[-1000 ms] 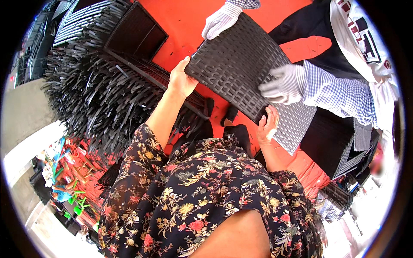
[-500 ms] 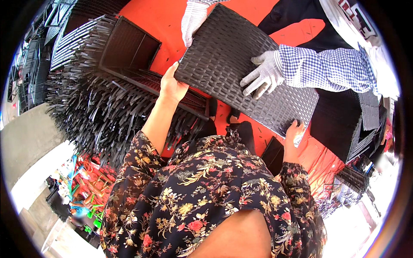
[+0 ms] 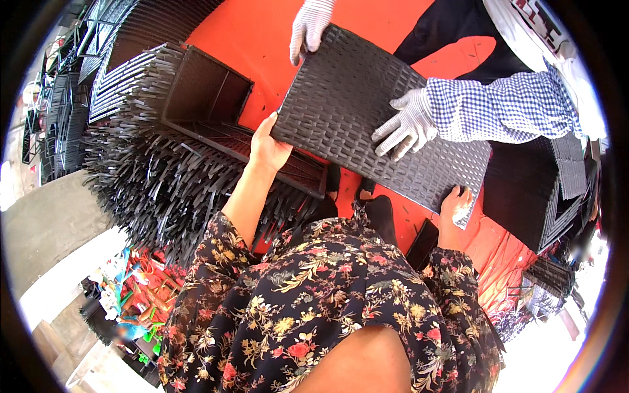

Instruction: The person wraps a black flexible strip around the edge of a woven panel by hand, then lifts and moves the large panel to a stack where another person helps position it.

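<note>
A black woven rattan panel [image 3: 357, 98] is held slantwise in front of me, its long near edge toward my body. My left hand [image 3: 270, 147] grips its near left corner, thumb on top and the other fingers hidden beneath. At the near right corner, my right hand [image 3: 455, 208] is closed on the edge, fingertips over the woven face. A co-worker opposite lays one gloved hand [image 3: 407, 124] flat on the panel's right part. The co-worker's other gloved hand [image 3: 310, 27] is at its far left corner.
To the left stand stacked black woven frames [image 3: 206, 88] with a thick fringe of loose strip ends [image 3: 170, 180]. More black woven pieces [image 3: 524, 187] are stacked at the right. Red sheeting [image 3: 262, 42] covers the floor. Colourful clutter [image 3: 147, 288] lies at lower left.
The panel and all hands sit slightly lower and farther right in view, as do the surroundings. The co-worker's far gloved hand has come further into view at the panel's corner. My grip is unchanged.
</note>
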`<state>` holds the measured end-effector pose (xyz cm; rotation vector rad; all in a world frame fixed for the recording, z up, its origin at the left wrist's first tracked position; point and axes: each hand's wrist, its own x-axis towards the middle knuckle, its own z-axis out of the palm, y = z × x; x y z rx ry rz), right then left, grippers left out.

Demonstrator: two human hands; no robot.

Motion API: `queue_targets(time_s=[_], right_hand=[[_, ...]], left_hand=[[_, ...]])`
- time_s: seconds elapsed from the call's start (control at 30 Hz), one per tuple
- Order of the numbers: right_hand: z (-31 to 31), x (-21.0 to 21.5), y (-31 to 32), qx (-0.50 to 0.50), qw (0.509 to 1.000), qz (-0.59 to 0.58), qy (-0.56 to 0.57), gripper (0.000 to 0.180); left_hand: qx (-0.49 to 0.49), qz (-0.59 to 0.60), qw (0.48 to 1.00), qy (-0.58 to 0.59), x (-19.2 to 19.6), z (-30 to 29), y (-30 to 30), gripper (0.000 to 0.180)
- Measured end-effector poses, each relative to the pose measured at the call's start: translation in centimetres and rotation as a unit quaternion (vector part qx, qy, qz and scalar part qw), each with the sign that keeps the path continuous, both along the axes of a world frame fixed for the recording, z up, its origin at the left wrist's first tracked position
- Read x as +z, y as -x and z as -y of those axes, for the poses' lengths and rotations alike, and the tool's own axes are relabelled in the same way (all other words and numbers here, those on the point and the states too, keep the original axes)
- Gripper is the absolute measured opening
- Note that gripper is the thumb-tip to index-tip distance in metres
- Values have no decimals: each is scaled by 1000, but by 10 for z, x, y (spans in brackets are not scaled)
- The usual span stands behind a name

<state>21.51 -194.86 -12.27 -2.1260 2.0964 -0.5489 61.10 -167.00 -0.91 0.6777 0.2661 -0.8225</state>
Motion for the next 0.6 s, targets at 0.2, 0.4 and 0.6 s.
queue_targets(time_s=[0.2,0.4,0.6], right_hand=[[7,-2,4,0,1000,1,2,45],[4,-7,9,-5,1000,10,13,45],[0,-10,12,7,1000,9,26,45]], left_hand=[[-10,5,1000,-1,-1,2,5,24],[-63,17,995,80,-9,-5,-1,28],[-63,26,997,25,10,-5,2,28]])
